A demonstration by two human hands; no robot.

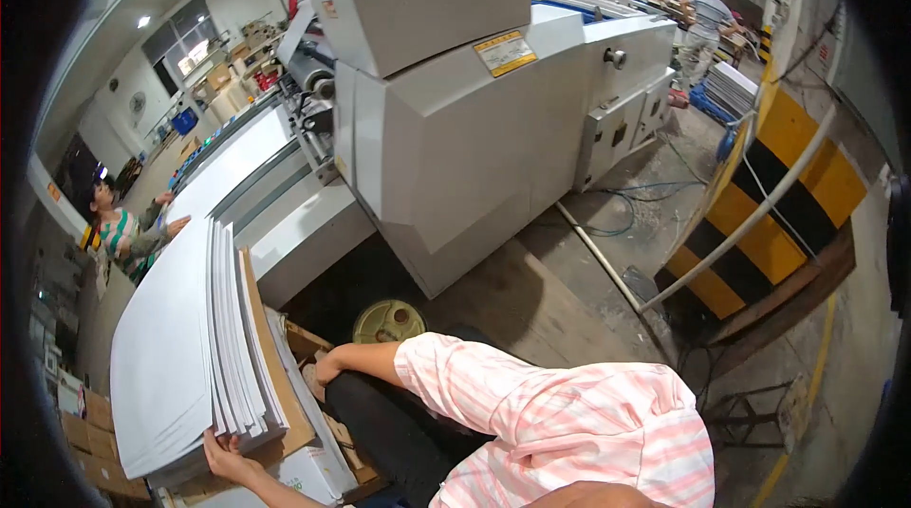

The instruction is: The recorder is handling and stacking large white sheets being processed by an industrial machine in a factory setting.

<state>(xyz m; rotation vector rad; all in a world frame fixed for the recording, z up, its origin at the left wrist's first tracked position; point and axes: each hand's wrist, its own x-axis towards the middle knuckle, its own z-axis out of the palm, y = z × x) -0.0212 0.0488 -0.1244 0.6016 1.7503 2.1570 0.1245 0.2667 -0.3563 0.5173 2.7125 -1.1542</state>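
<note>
A tall stack of large white paper sheets [166, 347] stands at my left, its near edge fanned into several layers. At the stack's near corner, my left hand [231, 461] has its fingers closed on the edges of the sheets. A brown cardboard sheet [269, 347] stands along the right side of the stack. My right hand [323, 373] is low beside my knee, near the wooden pallet pieces [306, 342]; its fingers are mostly hidden.
A large grey machine [474, 147] fills the middle, with a feed table [237, 152] to its left. Beyond the stack, a person [123, 228] reaches toward the paper. A round yellowish lid [389, 321] sits by my knee. At right stand a black-and-yellow striped board [759, 214] and a stool [769, 418].
</note>
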